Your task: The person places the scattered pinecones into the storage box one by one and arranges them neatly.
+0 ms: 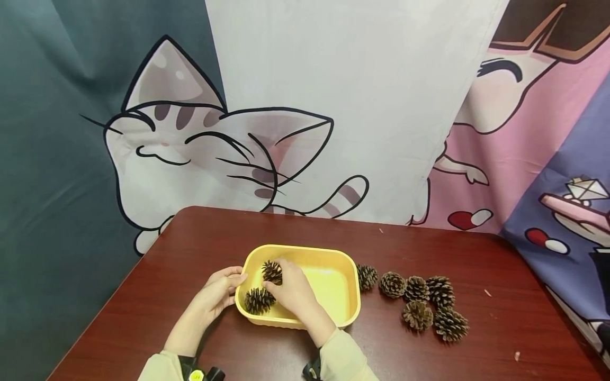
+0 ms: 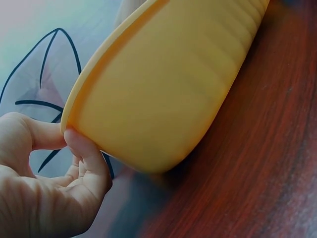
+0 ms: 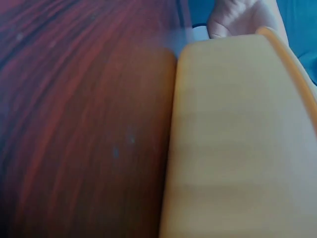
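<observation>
A yellow plastic basin (image 1: 333, 288) stands on the table. My left hand (image 1: 216, 291) is at its left end; in the left wrist view, the thumb and a finger of that hand (image 2: 54, 188) pinch the basin's rim (image 2: 99, 64). Inside the basin, my right hand (image 1: 293, 288) grips a pine cone (image 1: 270, 271) near the left end, its far side partly hidden by the fingers. Another pine cone (image 1: 259, 301) lies in the basin's near left corner, close to that one. The right wrist view shows the basin's outer wall (image 3: 228, 129), with my left hand (image 3: 240, 17) beyond it.
Right of the basin, a pine cone (image 1: 367, 278) lies close against its wall. Farther right, several more pine cones (image 1: 418, 316) sit in a cluster on the dark red table (image 1: 214, 233). Cartoon-printed cloth (image 1: 381, 106) hangs behind the table's back edge.
</observation>
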The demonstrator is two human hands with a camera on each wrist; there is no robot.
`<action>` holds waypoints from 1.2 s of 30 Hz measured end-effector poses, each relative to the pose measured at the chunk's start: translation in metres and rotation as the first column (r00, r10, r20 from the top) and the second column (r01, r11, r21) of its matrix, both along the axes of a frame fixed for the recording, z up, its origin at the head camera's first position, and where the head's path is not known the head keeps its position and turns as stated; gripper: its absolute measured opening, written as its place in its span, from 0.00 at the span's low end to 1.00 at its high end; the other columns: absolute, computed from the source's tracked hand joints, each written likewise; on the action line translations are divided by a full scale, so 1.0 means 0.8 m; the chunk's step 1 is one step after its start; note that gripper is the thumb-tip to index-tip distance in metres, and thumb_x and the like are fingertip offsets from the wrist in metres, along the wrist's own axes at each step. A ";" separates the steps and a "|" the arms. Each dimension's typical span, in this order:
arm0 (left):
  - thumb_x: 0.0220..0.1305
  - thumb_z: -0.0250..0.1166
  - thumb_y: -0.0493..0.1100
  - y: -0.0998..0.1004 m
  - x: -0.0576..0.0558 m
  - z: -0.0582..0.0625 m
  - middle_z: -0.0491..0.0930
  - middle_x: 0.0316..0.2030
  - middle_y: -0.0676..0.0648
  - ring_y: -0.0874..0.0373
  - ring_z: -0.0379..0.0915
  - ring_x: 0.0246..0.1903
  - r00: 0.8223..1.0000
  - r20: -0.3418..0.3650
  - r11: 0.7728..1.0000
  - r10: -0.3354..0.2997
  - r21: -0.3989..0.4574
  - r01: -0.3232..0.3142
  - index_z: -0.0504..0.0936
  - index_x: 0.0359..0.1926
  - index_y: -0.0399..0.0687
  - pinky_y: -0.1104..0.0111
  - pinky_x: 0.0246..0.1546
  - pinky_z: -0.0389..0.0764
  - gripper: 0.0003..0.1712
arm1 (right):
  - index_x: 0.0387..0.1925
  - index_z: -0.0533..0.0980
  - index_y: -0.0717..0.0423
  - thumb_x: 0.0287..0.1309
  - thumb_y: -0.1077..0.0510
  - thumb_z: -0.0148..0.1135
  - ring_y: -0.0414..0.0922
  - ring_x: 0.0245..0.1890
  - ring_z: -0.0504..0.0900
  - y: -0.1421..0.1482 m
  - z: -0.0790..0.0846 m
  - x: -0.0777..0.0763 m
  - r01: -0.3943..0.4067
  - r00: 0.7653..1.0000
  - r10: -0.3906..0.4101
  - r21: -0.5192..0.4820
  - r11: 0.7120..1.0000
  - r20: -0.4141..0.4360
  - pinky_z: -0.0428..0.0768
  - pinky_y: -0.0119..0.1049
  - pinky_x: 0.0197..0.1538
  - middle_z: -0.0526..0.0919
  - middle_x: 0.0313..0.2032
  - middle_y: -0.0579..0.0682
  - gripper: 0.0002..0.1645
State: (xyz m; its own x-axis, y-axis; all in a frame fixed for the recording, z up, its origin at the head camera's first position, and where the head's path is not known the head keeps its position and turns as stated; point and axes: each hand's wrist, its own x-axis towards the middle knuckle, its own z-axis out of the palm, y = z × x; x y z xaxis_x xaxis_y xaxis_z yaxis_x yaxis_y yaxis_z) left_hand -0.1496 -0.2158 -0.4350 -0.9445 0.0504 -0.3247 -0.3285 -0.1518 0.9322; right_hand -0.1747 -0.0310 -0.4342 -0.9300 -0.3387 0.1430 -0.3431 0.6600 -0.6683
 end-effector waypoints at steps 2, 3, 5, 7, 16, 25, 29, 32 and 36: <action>0.64 0.55 0.36 0.000 0.001 0.000 0.76 0.34 0.50 0.60 0.77 0.35 1.000 -0.005 1.000 -0.009 0.003 0.009 0.65 0.47 0.36 0.67 0.31 0.79 0.12 | 0.55 0.71 0.61 0.51 0.51 0.68 0.53 0.53 0.76 -0.005 -0.001 0.001 0.001 1.000 -0.001 0.003 1.000 -0.005 0.73 0.46 0.56 0.78 0.50 0.58 0.32; 0.64 0.55 0.36 0.000 0.001 0.000 0.76 0.34 0.50 0.60 0.77 0.35 1.000 -0.006 1.000 -0.011 0.006 0.011 0.65 0.47 0.36 0.67 0.32 0.79 0.12 | 0.56 0.70 0.61 0.52 0.51 0.67 0.53 0.54 0.75 -0.006 -0.001 0.001 0.003 1.000 -0.003 0.005 1.000 0.000 0.72 0.46 0.56 0.78 0.51 0.57 0.32; 0.64 0.55 0.36 0.000 0.001 0.000 0.77 0.34 0.50 0.61 0.77 0.34 1.000 -0.004 1.000 -0.015 0.006 0.015 0.65 0.47 0.35 0.68 0.31 0.79 0.13 | 0.57 0.69 0.61 0.53 0.51 0.66 0.52 0.55 0.74 -0.009 -0.002 0.002 -0.005 1.000 0.005 -0.004 1.000 0.013 0.71 0.45 0.58 0.77 0.53 0.57 0.32; 0.64 0.55 0.35 -0.001 0.001 0.001 0.77 0.33 0.50 0.61 0.77 0.34 1.000 -0.002 1.000 -0.018 0.003 0.018 0.65 0.48 0.35 0.69 0.31 0.79 0.14 | 0.59 0.68 0.61 0.55 0.50 0.64 0.53 0.57 0.73 -0.011 -0.003 0.003 -0.027 0.999 0.027 -0.017 0.999 0.029 0.70 0.46 0.59 0.75 0.55 0.57 0.33; 0.64 0.55 0.36 -0.004 0.000 0.004 0.77 0.33 0.51 0.62 0.77 0.34 0.999 0.002 0.999 -0.036 0.002 0.036 0.65 0.47 0.36 0.68 0.32 0.79 0.13 | 0.65 0.60 0.65 0.62 0.48 0.56 0.52 0.63 0.66 -0.012 -0.005 0.005 -0.120 0.990 0.122 -0.032 0.992 0.068 0.64 0.45 0.64 0.68 0.62 0.60 0.36; 0.65 0.54 0.35 -0.002 -0.003 0.004 0.77 0.33 0.51 0.61 0.77 0.34 0.999 0.012 0.999 -0.033 -0.005 0.033 0.65 0.47 0.35 0.68 0.32 0.80 0.12 | 0.64 0.62 0.61 0.62 0.47 0.56 0.51 0.62 0.67 -0.006 -0.002 0.006 -0.111 0.994 0.110 0.017 0.994 0.017 0.65 0.45 0.63 0.69 0.61 0.58 0.35; 0.65 0.54 0.35 -0.003 -0.003 0.005 0.76 0.34 0.50 0.61 0.77 0.35 0.999 0.011 0.999 -0.037 -0.016 0.037 0.65 0.48 0.34 0.68 0.33 0.80 0.14 | 0.63 0.64 0.59 0.61 0.47 0.57 0.51 0.61 0.68 -0.006 -0.001 0.006 -0.076 0.996 0.077 0.021 0.997 -0.036 0.67 0.44 0.62 0.71 0.59 0.56 0.33; 0.65 0.54 0.35 -0.003 -0.004 0.004 0.76 0.35 0.50 0.61 0.78 0.35 0.999 0.012 0.999 -0.035 -0.019 0.036 0.65 0.49 0.34 0.68 0.32 0.80 0.14 | 0.62 0.65 0.58 0.60 0.48 0.58 0.51 0.60 0.69 -0.004 0.001 0.006 -0.050 0.996 0.051 0.009 0.999 -0.074 0.67 0.45 0.61 0.71 0.58 0.56 0.32; 0.65 0.54 0.36 -0.003 -0.004 0.003 0.76 0.35 0.50 0.61 0.77 0.35 0.999 0.020 0.999 -0.030 -0.018 0.030 0.65 0.48 0.35 0.68 0.32 0.80 0.13 | 0.62 0.65 0.58 0.59 0.49 0.58 0.51 0.60 0.69 0.001 0.000 0.006 -0.046 0.994 0.045 -0.007 0.999 -0.097 0.67 0.45 0.62 0.71 0.59 0.55 0.32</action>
